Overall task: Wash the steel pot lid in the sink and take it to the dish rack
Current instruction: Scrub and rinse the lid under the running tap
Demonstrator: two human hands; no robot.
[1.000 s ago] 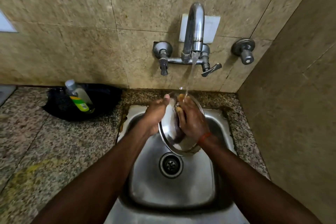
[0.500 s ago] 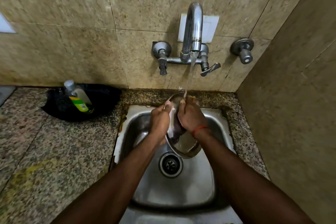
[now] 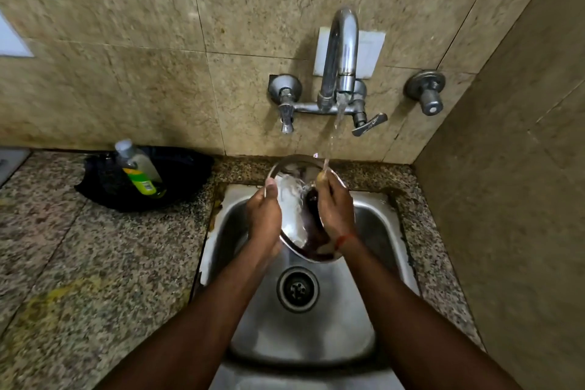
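The steel pot lid (image 3: 292, 212) is held tilted on edge over the steel sink (image 3: 373, 231), under a thin stream of water from the wall tap (image 3: 340, 54). My left hand (image 3: 264, 218) grips the lid's left rim, thumb on the upper edge. My right hand (image 3: 335, 212) lies on the lid's inner face and right rim, fingertips up in the water. A red thread circles the right wrist. Water splashes across the lid's shiny face. No dish rack is in view.
The drain (image 3: 297, 290) sits below the lid. A black pan (image 3: 177, 180) holding a soap bottle (image 3: 137, 169) with a green label rests on the granite counter (image 3: 95, 263) at left. Tiled walls close in behind and on the right. A second valve (image 3: 427, 92) sticks out beside the tap.
The lid has turned and shifted between my hands under the stream. My left hand has moved along its left rim, and my right hand has rubbed over the inner face.
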